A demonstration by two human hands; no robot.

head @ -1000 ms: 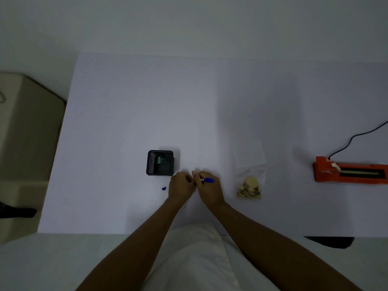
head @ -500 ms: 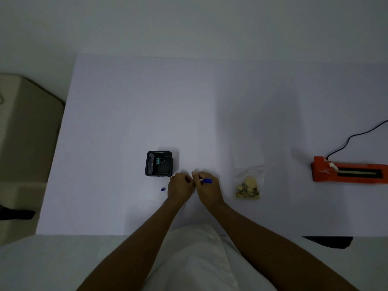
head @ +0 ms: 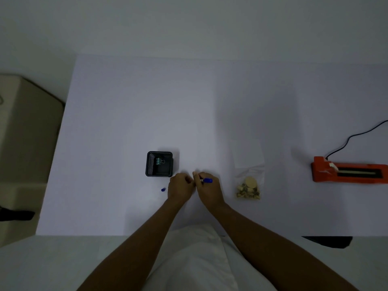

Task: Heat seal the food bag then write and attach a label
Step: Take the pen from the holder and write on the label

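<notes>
While the writing goes on near the front edge of the surface (head: 126, 101), the black tray (head: 159, 164) with a green binder clip (head: 159, 161) stands at the left, and the blue pen cap (head: 163, 189) lies loose just in front of it. Next comes the left hand (head: 180, 189), curled with its fingers pressed down, seemingly pinning a small label that I cannot make out against the pale surface. Touching it, the right hand (head: 210, 191) is closed around the blue pen (head: 206, 181). Judging by this, the label is being written; it should be held flat and the strokes kept short so it does not slide. Further right lies the food bag (head: 248, 181), near the hands, and well apart at the far right sits the orange heat sealer (head: 348, 170).
</notes>
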